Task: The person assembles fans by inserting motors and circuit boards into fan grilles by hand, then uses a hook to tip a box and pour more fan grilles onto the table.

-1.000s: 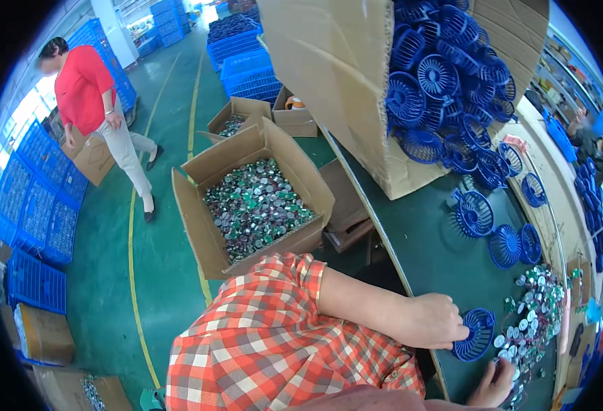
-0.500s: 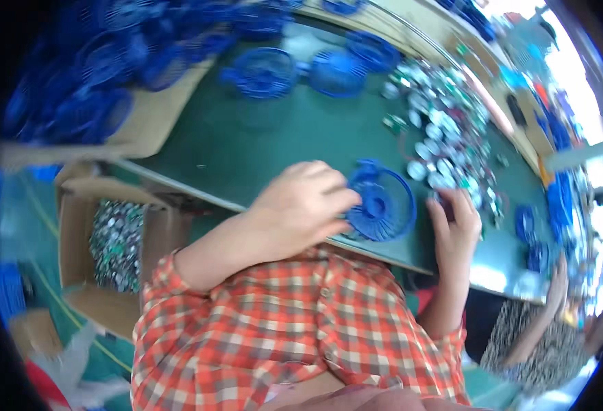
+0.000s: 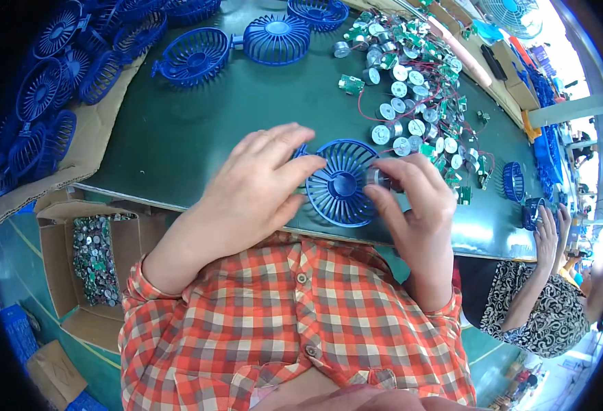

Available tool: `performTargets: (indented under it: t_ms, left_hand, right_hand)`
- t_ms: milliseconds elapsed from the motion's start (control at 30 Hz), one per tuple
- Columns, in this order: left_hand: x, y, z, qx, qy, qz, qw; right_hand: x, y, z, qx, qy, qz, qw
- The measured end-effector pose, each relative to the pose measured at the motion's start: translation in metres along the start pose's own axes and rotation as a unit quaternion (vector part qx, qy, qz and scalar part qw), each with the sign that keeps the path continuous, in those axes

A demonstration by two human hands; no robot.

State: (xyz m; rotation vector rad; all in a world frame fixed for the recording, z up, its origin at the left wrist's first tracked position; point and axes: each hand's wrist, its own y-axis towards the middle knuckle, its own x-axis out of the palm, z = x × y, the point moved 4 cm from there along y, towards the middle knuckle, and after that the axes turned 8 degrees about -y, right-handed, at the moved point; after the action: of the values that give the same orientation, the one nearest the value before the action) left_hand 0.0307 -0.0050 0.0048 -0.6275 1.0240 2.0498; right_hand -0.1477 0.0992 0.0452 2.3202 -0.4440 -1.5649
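A round blue slotted fan housing (image 3: 343,183) lies on the green tabletop in front of me, its hub in the middle. My left hand (image 3: 260,178) is at the housing's left side, fingers apart, the index fingertip over the rim and the thumb beside it. Behind those fingers the housing's small hinge part is mostly hidden. Between the thumb and fingers of my right hand (image 3: 418,195) is a small silver motor (image 3: 375,177), held sideways over the housing's right side. Past that hand lies a pile of silver motors (image 3: 416,127) with green circuit boards and red wires.
More blue fan housings (image 3: 277,40) lie at the table's far side. A cardboard tray (image 3: 99,137) at left holds several others. Below the table's left edge stands a cardboard box (image 3: 55,274) of motors. At right, a co-worker's hands (image 3: 547,236) hold a blue part.
The motor in my right hand has come left, from beside the pile to over the housing. My left hand's fingers have spread at the rim. The head view has shifted.
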Motion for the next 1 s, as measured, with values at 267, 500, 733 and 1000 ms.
performTargets:
  t_ms: [267, 500, 733, 1000]
  left_hand:
    - [-0.003, -0.002, -0.006, -0.016, -0.042, -0.003, 0.999]
    - [-0.002, -0.005, -0.005, 0.001, -0.077, 0.002, 0.997]
    - [0.001, -0.007, -0.004, 0.009, -0.067, 0.011, 0.998]
    - [0.004, -0.008, -0.005, 0.012, -0.050, 0.014, 0.999]
  right_hand:
    - [0.009, 0.010, -0.016, -0.090, -0.125, -0.077, 0.985]
    - [0.011, 0.017, -0.027, -0.136, -0.169, -0.102, 0.971]
    - [0.015, 0.018, -0.030, -0.162, -0.155, -0.138, 0.965]
    - [0.021, 0.026, -0.030, -0.162, -0.202, -0.225, 0.939]
